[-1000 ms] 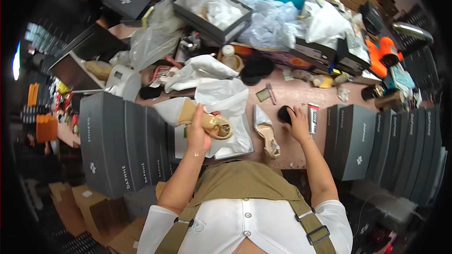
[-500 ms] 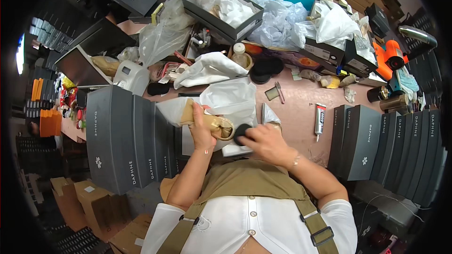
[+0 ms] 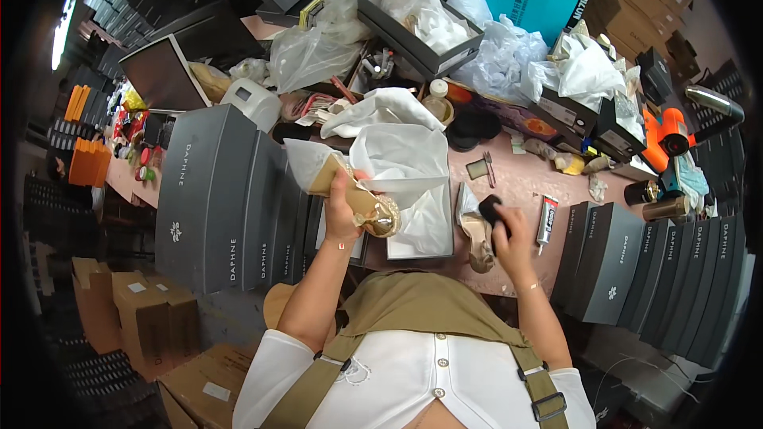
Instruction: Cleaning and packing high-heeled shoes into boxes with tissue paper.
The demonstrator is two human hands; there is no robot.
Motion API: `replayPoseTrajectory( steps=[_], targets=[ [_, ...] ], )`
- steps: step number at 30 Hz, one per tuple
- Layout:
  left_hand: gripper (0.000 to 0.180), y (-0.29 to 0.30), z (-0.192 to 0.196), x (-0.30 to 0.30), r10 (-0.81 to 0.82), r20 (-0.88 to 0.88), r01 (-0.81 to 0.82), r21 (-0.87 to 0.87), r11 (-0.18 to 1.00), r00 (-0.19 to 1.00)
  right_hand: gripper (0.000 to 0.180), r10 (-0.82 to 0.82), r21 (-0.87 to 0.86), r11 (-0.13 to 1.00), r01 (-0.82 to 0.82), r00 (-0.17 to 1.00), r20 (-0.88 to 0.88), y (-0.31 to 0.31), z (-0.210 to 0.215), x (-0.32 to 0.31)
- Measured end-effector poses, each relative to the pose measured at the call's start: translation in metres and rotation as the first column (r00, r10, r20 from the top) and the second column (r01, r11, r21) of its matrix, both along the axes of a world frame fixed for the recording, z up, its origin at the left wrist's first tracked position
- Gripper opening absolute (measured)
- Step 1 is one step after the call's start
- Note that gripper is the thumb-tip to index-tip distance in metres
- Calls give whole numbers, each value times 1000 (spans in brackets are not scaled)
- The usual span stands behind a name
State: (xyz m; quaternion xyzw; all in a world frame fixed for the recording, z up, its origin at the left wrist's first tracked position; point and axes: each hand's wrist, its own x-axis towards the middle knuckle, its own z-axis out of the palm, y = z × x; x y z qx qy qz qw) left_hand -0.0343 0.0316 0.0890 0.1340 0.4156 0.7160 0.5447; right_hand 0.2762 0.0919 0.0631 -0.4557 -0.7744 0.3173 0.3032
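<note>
My left hand (image 3: 342,210) is closed around a gold shoe (image 3: 383,216) with a tan sole. Its far end sits in a translucent white wrapping. Between the fingers of my right hand (image 3: 515,242) is a black round pad (image 3: 490,207), held just above a second shoe (image 3: 478,240). That pale shoe lies on the table with its far end in wrapping, partly behind the pad and hand. Between the two hands stands an open shoe box (image 3: 421,251) lined with white tissue paper (image 3: 401,159).
Stacks of dark grey shoe boxes flank me at left (image 3: 199,191) and right (image 3: 608,262). A glue tube (image 3: 548,220) lies on the pink table (image 3: 513,183). Farther back are black round pads (image 3: 473,129), a white cloth (image 3: 385,115), and an open box of wrapping (image 3: 417,28).
My right hand has moved right with the black pad, away from the gold shoe and over to the second shoe. My left hand still holds the gold shoe. The whole view has shifted.
</note>
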Motion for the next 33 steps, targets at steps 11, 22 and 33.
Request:
replayPoseTrajectory(
  steps=[11,22,33],
  targets=[
    [46,-46,11,105,170,-185,-184,-60,981,968,74,-340,-516,-118,-848,523,-782,-48,2,-56],
    [36,-141,54,150,-251,-375,266,-12,964,893,108,180,-424,-313,-850,385,-905,-95,12,-6],
    [31,-246,-39,116,-59,-648,-107,-214,971,759,86,-180,-319,-8,-948,315,-932,-228,93,39]
  ],
)
